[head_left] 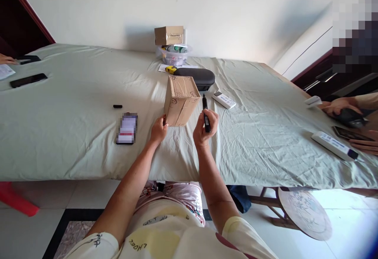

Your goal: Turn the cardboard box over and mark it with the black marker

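Observation:
A brown cardboard box (182, 103) with dark drawn marks at its corners stands tilted on the cloth in front of me. My left hand (159, 129) grips its lower left edge, thumb on the near side and the other fingers mostly hidden. Just right of the box, my right hand (206, 126) is closed around a black marker (206, 113), its uncapped tip pointing away from me. The marker's tip is apart from the box. A small black cap (117, 106) lies to the left, beyond a phone (126, 129) with a lit screen.
Behind the box lie a black case (196, 76) and a yellow item (171, 69). A plastic basket (175, 57) with another carton (169, 35) above it stands by the wall. White devices (224, 100) lie to the right. Other people's hands rest at both table ends; a round stool (305, 213) stands below.

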A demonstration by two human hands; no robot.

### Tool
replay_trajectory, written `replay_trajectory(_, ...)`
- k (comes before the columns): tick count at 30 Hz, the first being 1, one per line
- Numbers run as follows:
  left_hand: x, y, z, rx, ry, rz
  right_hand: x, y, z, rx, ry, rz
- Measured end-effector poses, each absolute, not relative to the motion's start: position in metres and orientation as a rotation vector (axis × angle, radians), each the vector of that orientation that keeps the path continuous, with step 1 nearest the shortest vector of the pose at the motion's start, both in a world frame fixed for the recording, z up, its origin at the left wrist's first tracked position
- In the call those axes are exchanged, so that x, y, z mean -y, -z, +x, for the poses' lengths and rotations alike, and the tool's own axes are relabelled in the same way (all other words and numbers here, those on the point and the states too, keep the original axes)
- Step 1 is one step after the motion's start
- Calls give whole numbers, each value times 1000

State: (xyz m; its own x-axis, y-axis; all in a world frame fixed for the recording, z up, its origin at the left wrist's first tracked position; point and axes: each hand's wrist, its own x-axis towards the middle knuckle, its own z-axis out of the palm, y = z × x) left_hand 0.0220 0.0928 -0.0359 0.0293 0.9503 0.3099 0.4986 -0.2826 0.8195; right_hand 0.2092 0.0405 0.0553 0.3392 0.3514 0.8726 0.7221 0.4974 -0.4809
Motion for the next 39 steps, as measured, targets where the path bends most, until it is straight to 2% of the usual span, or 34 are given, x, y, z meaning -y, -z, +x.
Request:
replay_trajectory(4, -93, 36, 20, -1459, -1246, 1767, -59, -54, 250, 1286, 278, -1474)
replay_trajectory(10, -93, 30, 6, -1664, -1492, 1715, -68, -19, 272, 1414, -45, -2018)
replay_trajectory(13, -87, 18, -9, -1793, -1575, 1725, -66, -9, 265, 1489, -120, -2151)
replay_trajectory(16, -75, 0, -30, -2042, -1470, 1712, -67, -6, 261, 1554, -155, -2180)
replay_trajectory(21, -46, -22, -74, -2500, -1070, 1588, -70, -2, 261, 1559, -157, -2152)
replay_trajectory(28, -24, -13, -100, -2673, -528, 1544, -75, 5, 263, 1383, -180, -2037)
replay_trajectory(33, -25, -6, -94, -2700, -481, 1568, -80, 12, 267, 1285, -165, -1943)
replay_trajectory(39, -21, -3, -91, -2645, -665, 1505, -84, 10, 270, 1167, -131, -1681)
